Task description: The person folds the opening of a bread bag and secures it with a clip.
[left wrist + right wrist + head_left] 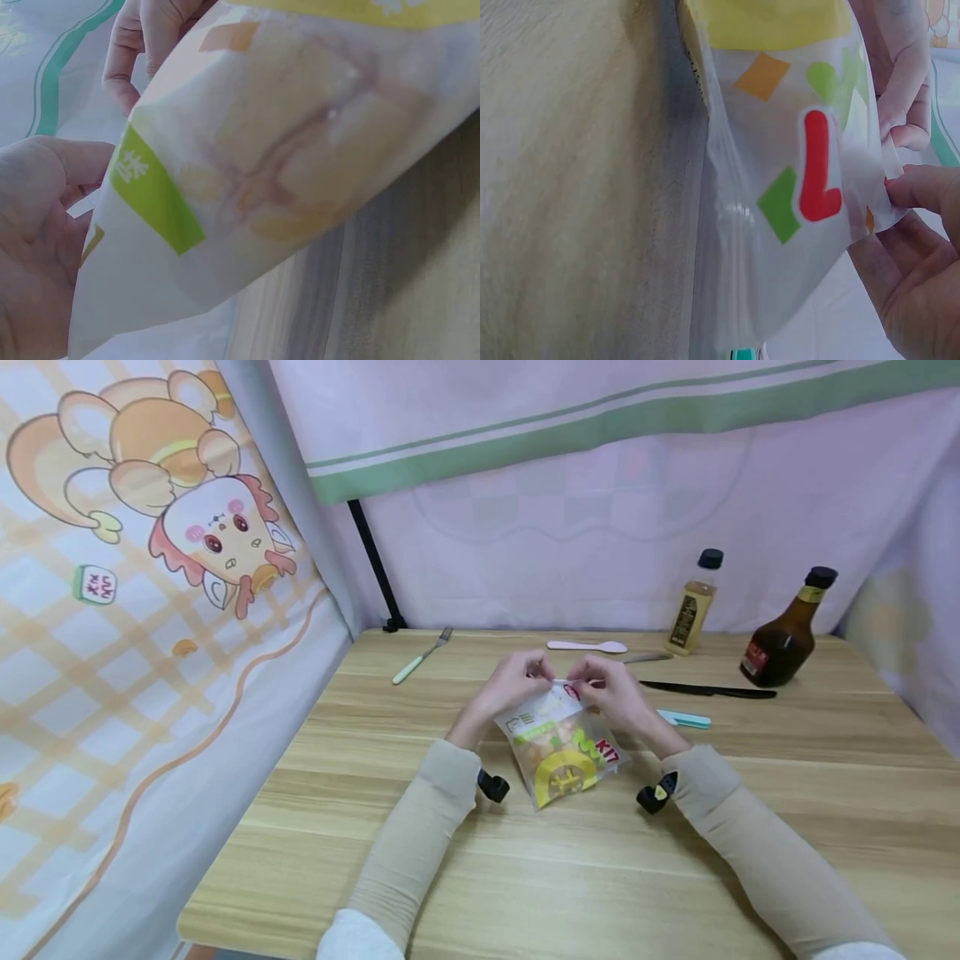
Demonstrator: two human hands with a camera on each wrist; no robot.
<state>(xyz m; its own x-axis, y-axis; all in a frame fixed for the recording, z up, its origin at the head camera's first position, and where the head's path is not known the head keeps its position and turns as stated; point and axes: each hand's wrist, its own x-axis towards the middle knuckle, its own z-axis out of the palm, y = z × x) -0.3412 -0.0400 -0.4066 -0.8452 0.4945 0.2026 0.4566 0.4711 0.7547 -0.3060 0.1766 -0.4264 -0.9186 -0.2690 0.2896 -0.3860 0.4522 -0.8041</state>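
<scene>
So there's a wood-grain table [315, 827], and around the middle of it a frosted plastic snack bag [546, 739], tilted, top edge pointing away from the person. Left hand [519, 681] and right hand [611, 689] are both pinching that edge, just beside each other. Black knife [708, 690] lies off to the right, untouched. Looks like the opening step to me; can't tell if the seal's given. Next move probably needs a firm, steady pull apart.
</scene>
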